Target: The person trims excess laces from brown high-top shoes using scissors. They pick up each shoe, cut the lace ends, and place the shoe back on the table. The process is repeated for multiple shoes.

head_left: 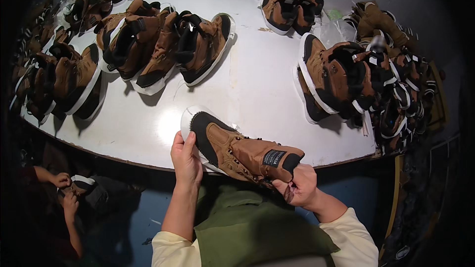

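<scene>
A brown boot (252,154) with a black toe cap and a white sole is held at the table's near edge, its toe pointing up and left. My left hand (187,160) grips the toe end, thumb against the white sole edge. At the collar end, the curled fingers of my right hand (302,185) are closed on the boot beside the black-edged tongue (283,160). The fingertips of that hand are partly hidden by the boot. No laces show in the eyelets.
The white table (247,89) carries a cluster of similar boots (148,49) at left, more boots (287,12) at the far side, and a pile of boots (341,76) at right. At lower left another person's hands (67,190) work on a small white-and-dark piece.
</scene>
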`<move>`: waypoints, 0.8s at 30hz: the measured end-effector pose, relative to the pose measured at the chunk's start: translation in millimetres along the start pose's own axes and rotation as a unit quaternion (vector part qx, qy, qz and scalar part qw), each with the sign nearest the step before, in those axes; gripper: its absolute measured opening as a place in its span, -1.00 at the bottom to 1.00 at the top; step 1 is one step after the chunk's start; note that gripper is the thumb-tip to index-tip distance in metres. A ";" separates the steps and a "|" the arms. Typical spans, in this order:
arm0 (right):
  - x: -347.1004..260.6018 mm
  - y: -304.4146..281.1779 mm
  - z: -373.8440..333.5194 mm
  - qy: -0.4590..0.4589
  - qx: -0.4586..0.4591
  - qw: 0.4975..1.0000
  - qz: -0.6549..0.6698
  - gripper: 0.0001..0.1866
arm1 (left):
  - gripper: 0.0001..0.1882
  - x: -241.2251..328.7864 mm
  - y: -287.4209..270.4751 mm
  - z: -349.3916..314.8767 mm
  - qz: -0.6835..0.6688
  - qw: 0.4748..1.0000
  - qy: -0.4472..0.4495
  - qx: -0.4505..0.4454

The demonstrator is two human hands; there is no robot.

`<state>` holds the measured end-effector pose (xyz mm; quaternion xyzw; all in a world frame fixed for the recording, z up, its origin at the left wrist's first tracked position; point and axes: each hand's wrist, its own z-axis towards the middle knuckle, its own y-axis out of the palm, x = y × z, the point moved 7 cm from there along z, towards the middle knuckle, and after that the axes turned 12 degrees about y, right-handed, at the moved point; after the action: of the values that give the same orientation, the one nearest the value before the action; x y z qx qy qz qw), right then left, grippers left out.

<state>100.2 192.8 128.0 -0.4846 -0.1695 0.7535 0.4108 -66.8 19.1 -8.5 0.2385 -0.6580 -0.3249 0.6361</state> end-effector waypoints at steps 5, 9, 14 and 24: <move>-4.9 -0.1 -0.3 -0.026 -0.020 0.999 -0.027 -0.69 | -0.75 -6.0 2.0 -1.8 -0.025 1.000 -0.015 0.006; -9.2 -2.5 2.2 -0.041 -0.006 0.999 -0.031 -0.66 | -0.76 -8.3 4.6 0.4 -0.030 0.999 -0.012 -0.006; 0.0 -7.8 3.2 -0.008 -0.013 0.999 -0.045 -0.72 | -0.81 -10.8 11.8 7.4 -0.038 0.999 -0.016 0.007; 61.3 -31.3 26.3 0.285 0.032 0.932 0.220 -0.75 | -0.76 -14.1 59.0 43.9 0.036 0.997 -0.022 -0.063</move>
<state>79.8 263.5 124.6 -0.6909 0.0902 0.6599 0.2812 -103.4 74.6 25.9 0.1676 -0.6580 -0.3477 0.6466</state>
